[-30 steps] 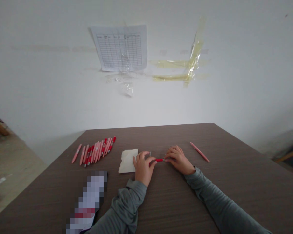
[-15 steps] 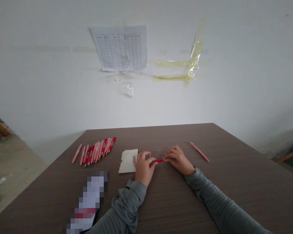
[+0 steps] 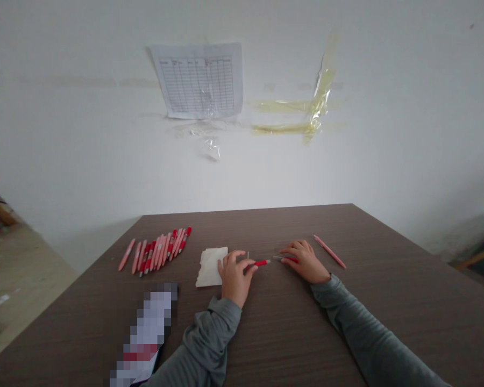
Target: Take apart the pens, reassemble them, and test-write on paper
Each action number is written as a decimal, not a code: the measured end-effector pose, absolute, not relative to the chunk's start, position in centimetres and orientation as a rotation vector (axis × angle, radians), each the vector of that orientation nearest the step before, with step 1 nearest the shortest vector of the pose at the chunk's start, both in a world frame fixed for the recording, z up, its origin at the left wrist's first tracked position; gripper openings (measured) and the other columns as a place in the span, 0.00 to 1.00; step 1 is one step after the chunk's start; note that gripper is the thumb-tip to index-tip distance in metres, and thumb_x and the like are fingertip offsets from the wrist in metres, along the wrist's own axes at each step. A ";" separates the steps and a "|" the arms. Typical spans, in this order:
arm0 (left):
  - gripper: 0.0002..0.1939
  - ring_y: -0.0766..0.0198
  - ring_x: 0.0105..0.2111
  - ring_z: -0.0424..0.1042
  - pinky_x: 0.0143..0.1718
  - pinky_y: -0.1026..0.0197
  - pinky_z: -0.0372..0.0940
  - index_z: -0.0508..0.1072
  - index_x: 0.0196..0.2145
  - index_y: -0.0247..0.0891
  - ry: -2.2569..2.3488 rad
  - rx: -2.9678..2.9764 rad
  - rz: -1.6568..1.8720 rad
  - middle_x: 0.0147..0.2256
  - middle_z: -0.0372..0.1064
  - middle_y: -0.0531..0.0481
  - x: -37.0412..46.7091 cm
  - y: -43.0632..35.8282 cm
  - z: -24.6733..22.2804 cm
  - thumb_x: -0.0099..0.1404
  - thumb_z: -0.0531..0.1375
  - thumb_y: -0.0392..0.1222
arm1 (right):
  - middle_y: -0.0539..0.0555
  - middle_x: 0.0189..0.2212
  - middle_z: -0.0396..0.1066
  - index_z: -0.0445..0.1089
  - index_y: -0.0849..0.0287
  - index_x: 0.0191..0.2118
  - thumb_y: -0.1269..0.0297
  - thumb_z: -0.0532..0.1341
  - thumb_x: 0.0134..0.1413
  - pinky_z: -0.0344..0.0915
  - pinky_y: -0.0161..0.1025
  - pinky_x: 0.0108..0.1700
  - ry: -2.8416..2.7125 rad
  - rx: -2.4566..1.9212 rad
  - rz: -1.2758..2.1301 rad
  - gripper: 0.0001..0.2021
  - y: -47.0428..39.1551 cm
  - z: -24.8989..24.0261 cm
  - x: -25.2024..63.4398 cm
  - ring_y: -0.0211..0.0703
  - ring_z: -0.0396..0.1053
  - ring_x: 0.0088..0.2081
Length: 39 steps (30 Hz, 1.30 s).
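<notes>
Between the thumb and fingers of my left hand is a red pen barrel, its greyish end pointing right. My right hand pinches the other red pen half, from which a thin pale rod, like a refill, sticks out to the left. A small gap separates the two pieces just above the table. By the fingers of my left hand lies a torn piece of white paper, partly covered by them. A tiny thin pale object shows behind that hand, too small to name.
A row of several pink and red pens lies at the left on the dark wooden table. One pink pen rests beyond my right hand. A pixelated long object is at the front left. A printed sheet is taped to the wall.
The red pen has come apart: my right hand has moved right with one half and the thin rod, while my left hand has shifted slightly left with the other.
</notes>
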<state>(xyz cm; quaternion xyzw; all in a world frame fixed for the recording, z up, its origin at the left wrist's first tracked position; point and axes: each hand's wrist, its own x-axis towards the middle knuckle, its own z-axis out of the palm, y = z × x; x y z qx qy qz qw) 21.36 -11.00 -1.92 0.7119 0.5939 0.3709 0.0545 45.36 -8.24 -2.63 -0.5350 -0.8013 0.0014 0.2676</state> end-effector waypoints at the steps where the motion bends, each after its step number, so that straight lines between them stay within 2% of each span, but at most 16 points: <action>1: 0.05 0.54 0.51 0.62 0.57 0.35 0.47 0.78 0.32 0.50 1.806 2.168 1.127 0.46 0.67 0.50 21.3 -11.0 -2.0 0.56 0.63 0.42 | 0.55 0.41 0.69 0.73 0.49 0.44 0.56 0.59 0.55 0.56 0.53 0.54 -2.161 -1.471 0.013 0.12 -8.1 -2.8 45.6 0.50 0.60 0.48; 12: 0.05 0.54 0.51 0.63 0.57 0.36 0.48 0.77 0.33 0.51 1.835 2.178 1.128 0.47 0.67 0.51 21.3 -10.8 -2.2 0.56 0.63 0.43 | 0.53 0.41 0.69 0.75 0.47 0.38 0.57 0.60 0.55 0.56 0.52 0.53 -2.174 -1.539 0.050 0.08 -7.8 -3.4 46.1 0.50 0.59 0.48; 25: 0.04 0.53 0.51 0.62 0.57 0.35 0.48 0.78 0.31 0.50 1.839 2.154 1.181 0.46 0.67 0.50 21.3 -10.8 -2.2 0.56 0.63 0.43 | 0.53 0.40 0.70 0.74 0.48 0.40 0.61 0.61 0.55 0.57 0.51 0.54 -2.162 -1.281 -0.053 0.07 -8.3 -2.2 45.6 0.49 0.61 0.47; 39: 0.04 0.54 0.51 0.62 0.56 0.35 0.48 0.78 0.32 0.51 1.833 2.164 1.166 0.46 0.67 0.50 21.3 -10.8 -2.2 0.57 0.63 0.44 | 0.53 0.39 0.70 0.74 0.48 0.39 0.63 0.62 0.54 0.59 0.50 0.52 -2.164 -1.242 -0.060 0.07 -8.8 -1.5 45.1 0.48 0.61 0.46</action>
